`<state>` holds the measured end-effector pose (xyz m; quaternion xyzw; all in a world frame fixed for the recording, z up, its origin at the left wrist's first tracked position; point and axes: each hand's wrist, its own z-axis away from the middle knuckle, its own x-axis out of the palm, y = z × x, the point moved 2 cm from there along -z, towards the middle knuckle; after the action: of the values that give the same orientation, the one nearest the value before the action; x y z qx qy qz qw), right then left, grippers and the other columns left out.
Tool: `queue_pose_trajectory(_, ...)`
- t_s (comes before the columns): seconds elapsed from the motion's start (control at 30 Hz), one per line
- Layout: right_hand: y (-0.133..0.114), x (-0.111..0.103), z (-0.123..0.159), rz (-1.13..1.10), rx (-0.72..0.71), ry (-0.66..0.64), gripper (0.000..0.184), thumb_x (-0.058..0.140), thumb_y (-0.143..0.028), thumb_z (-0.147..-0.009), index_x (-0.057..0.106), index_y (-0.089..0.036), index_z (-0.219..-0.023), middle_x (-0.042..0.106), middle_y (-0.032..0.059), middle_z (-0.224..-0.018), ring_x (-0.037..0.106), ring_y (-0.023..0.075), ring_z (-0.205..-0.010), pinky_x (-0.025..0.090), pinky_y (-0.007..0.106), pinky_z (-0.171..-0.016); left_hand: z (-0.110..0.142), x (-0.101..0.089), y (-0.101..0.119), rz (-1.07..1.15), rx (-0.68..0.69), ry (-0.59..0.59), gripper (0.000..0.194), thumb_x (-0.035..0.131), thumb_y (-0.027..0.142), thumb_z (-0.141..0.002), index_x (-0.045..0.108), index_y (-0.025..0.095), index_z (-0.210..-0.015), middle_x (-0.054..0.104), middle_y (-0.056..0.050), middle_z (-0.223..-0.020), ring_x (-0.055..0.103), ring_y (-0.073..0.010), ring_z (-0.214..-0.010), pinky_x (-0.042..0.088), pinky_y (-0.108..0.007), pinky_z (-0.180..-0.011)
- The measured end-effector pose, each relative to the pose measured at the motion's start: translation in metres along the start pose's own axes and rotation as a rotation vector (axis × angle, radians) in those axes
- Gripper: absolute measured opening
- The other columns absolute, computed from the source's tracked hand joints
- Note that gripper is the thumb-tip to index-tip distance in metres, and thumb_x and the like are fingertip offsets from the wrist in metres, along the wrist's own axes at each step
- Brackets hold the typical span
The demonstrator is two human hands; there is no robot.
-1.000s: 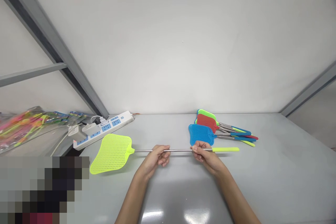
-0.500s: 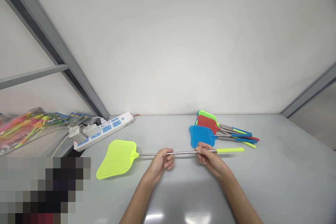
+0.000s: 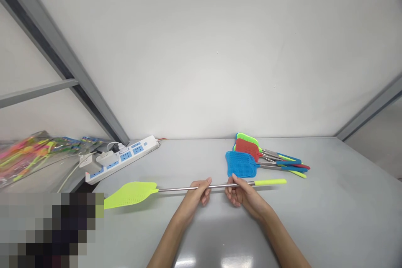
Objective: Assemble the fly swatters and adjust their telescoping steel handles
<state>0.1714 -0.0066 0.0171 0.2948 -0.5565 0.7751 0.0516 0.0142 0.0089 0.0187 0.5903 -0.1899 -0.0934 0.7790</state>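
A yellow-green fly swatter [image 3: 132, 194] with a long metal rod and a yellow-green handle tip [image 3: 270, 182] lies across the view, held just above the grey table [image 3: 329, 209]. My left hand [image 3: 197, 194] is closed round the rod near its middle. My right hand [image 3: 240, 193] pinches the rod a little to the right, close to the handle. The swatter head points left and is tilted nearly flat.
A pile of blue, red and green fly swatters [image 3: 251, 157] lies behind my right hand. A white power strip [image 3: 121, 158] with plugged chargers sits at the back left. Packaged colourful items [image 3: 34, 155] lie far left. A white wall rises behind the table.
The swatter head has rotated from face-on to nearly edge-on and shifted left. My two hands have moved closer together on the rod.
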Motion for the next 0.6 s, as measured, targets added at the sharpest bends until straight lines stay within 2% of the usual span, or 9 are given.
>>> queue_pose_trajectory(0.23, 0.001, 0.001, 0.001, 0.058, -0.011, -0.035, 0.048, 0.037, -0.056, -0.075, 0.050, -0.014, -0.057, 0.046, 0.0013, -0.055, 0.038, 0.0076, -0.045, 0.020, 0.021, -0.041, 0.000, 0.002, 0.003, 0.023, -0.022, -0.030, 0.041, 0.038, 0.046, -0.077, 0.034, 0.017, -0.048, 0.028, 0.006, -0.037, 0.027, -0.0070, -0.038, 0.024, -0.022, -0.045)
queue_pose_trajectory(0.47, 0.004, -0.003, 0.002, 0.098, 0.003, -0.075, 0.055, 0.032, -0.057, -0.076, 0.053, -0.012, -0.051, 0.043, 0.0010, -0.049, 0.036, 0.0079, -0.044, 0.021, 0.022, -0.041, 0.005, 0.008, 0.008, -0.013, -0.066, -0.210, 0.048, 0.031, 0.051, -0.077, 0.044, 0.016, -0.047, 0.034, 0.003, -0.038, 0.034, -0.0094, -0.042, 0.029, -0.023, -0.050)
queue_pose_trajectory(0.6, 0.006, -0.002, 0.001, 0.097, 0.019, -0.084, 0.051, 0.035, -0.051, -0.078, 0.053, -0.012, -0.052, 0.043, 0.0005, -0.049, 0.037, 0.0075, -0.043, 0.021, 0.022, -0.041, 0.006, 0.012, 0.007, -0.020, -0.052, -0.239, 0.050, 0.030, 0.051, -0.078, 0.047, 0.015, -0.048, 0.034, 0.003, -0.038, 0.034, -0.0095, -0.042, 0.029, -0.023, -0.049)
